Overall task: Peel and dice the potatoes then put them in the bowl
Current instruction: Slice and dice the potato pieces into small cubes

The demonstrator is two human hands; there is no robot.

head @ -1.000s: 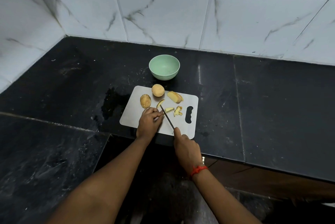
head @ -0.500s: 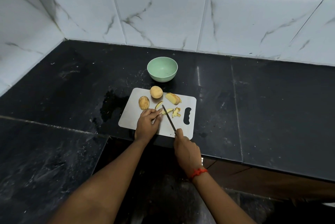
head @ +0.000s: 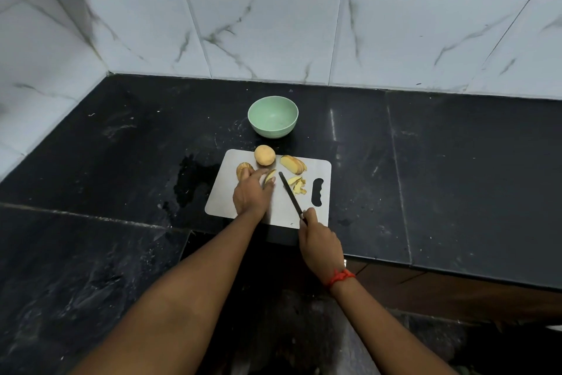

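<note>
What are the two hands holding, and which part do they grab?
The right hand grips the thin black knife by its handle. The left hand touches a yellow potato wedge; whether it pinches it cannot be told.
</note>
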